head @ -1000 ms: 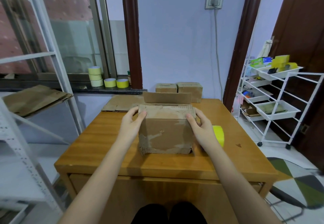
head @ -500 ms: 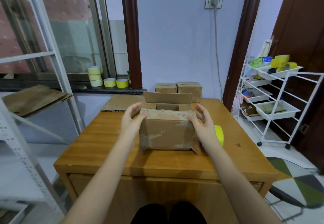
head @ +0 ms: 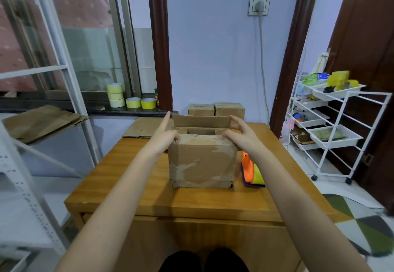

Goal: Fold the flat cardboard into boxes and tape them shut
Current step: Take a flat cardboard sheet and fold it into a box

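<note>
At frame centre, the worn brown cardboard box (head: 202,161) stands on the wooden table (head: 128,175); the left hand (head: 165,136) and right hand (head: 239,134), previously pressing the near flap, now lift open-fingered, gripping nothing, top still untaped.

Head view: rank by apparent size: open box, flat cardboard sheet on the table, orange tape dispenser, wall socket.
1. Open box, though it is nearest the camera.
2. Flat cardboard sheet, partly hidden by a hand.
3 and 4. Tape dispenser and wall socket look about alike; the socket is much farther, so no ranking.
</note>
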